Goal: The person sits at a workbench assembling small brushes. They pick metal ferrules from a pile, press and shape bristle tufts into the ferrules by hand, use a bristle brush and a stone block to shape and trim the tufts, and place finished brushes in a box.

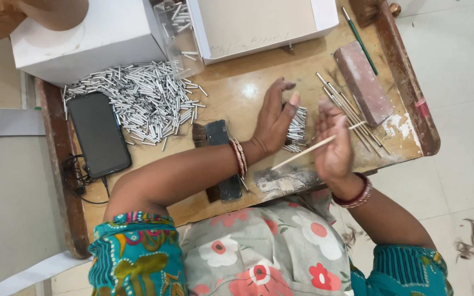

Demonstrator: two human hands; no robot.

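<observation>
My left hand (275, 118) stands on edge on the wooden table (231, 98), palm facing right, pressing against a small stack of short silver metal tubes (296, 130). Its fingers are straight and together. My right hand (333, 140) faces it from the right, with a thin pale wooden stick (297, 154) held across its palm. The tube stack lies between the two hands. Several long thin sticks with metal ends (346, 107) lie just beyond my right hand.
A big heap of silver tubes (144, 98) covers the table's left part beside a black phone (99, 134) with a cable. A dark flat brush (220, 159) lies under my left forearm. White boxes (91, 41) stand at the back, a reddish block (363, 82) at right.
</observation>
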